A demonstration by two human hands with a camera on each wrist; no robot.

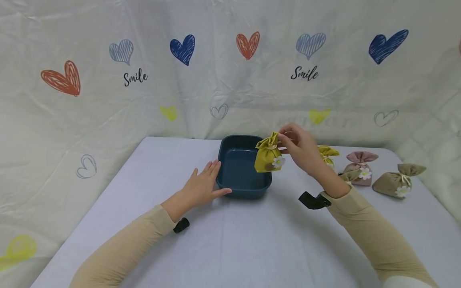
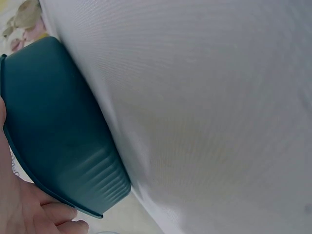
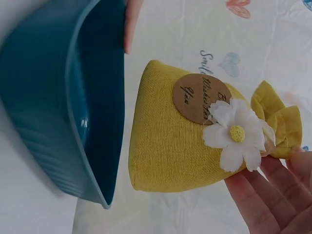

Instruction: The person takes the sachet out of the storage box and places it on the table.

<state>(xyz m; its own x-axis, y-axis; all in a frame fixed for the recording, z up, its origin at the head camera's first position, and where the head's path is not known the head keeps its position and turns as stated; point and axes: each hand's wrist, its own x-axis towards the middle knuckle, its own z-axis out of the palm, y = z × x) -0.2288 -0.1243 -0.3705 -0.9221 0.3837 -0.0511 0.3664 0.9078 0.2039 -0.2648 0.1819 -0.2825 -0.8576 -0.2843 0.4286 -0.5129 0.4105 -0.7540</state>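
Note:
A yellow drawstring pouch (image 1: 267,159) with a white flower and a round brown tag hangs over the right side of a dark teal basin (image 1: 230,192). My right hand (image 1: 301,150) pinches the pouch by its gathered neck, as the right wrist view also shows with the pouch (image 3: 165,136) beside the basin's rim. My left hand (image 1: 201,185) rests against the left and near-left rim of the basin, its fingers spread and fairly straight. In the left wrist view the fingers touch the rim of the basin (image 2: 58,122).
On the right of the white table (image 1: 252,240) lie another yellow pouch (image 1: 327,153), a pink pouch (image 1: 361,164) and a beige pouch (image 1: 394,184). A further beige pouch (image 1: 350,176) is partly hidden behind my right wrist. A curtain printed with hearts (image 1: 247,45) hangs behind.

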